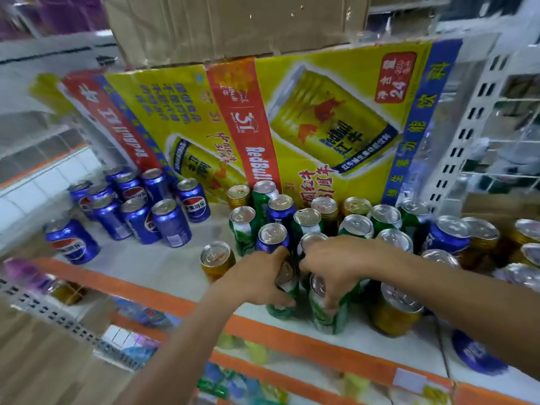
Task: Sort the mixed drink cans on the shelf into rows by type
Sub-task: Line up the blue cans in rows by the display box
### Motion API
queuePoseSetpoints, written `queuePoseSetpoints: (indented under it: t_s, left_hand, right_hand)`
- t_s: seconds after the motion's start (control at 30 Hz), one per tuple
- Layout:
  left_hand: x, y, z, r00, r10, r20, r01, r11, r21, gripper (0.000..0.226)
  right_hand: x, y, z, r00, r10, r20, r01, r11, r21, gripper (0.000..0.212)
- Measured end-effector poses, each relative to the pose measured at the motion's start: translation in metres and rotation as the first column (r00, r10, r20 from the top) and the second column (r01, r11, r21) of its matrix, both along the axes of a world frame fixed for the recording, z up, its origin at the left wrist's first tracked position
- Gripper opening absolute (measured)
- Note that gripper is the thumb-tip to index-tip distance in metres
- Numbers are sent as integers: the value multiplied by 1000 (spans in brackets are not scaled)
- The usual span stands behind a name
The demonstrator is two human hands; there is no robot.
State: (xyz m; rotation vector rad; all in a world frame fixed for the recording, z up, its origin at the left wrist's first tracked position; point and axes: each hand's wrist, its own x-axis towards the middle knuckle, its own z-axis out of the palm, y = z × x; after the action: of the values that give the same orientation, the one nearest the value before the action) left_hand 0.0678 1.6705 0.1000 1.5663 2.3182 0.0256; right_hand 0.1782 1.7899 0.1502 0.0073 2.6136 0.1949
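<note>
Right hand [336, 266] on can [323, 318]; RedBull carton [327, 124]

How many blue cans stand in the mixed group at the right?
3 blue cans: one at the back, one just before it, near the left hand, one further right. More may be hidden.

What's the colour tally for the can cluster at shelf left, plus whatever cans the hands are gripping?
Blue cans, left cluster: 10
Green cans, one gripped by the left hand, one by the right hand: 2
Total: 12
</note>
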Motion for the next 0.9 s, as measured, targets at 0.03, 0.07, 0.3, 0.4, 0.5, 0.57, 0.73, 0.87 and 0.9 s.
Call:
queuePoseSetpoints:
  t_s: [0.03,0.07,0.3,0.4,0.5,0.57,0.73,0.87,0.9]
  left_hand:
    - [-3,2,-1,999,-43,-2,43,999,16,73]
    - [-6,2,-3,996,-83,12,83,996,32,74]
    - [-35,-3,10,988,-98,119,78,983,166,57]
    - [-56,-7,17,997,-50,54,28,938,344,35]
    - [-69,-6,14,1000,-16,15,8,923,386,34]
    - [-71,-1,8,1000,-22,21,13,935,354,42]
    - [-67,23,-2,998,35,59,-48,971,232,59]
    - [-70,35,-14,998,46,38,-51,987,149,76]
    - [-71,36,-17,996,59,72,-69,987,144,78]
  right_hand:
    - [0,-1,1,999,-35,-7,35,999,-5,61]
    - [0,-3,1,997,-74,-8,74,997,-13,60]
    - [-13,-2,6,959,-264,-106,253,961,-107,46]
    - [-28,5,9,902,-362,-236,320,926,-198,37]
    - [-49,16,1,800,-451,-395,390,892,-229,40]
    - [-65,22,-8,727,-495,-475,427,868,-253,46]
    - [-100,38,-26,655,-614,-440,528,789,-315,67]
    - [-116,44,-40,675,-650,-348,567,759,-319,63]
    - [-117,46,-43,673,-662,-330,571,749,-337,62]
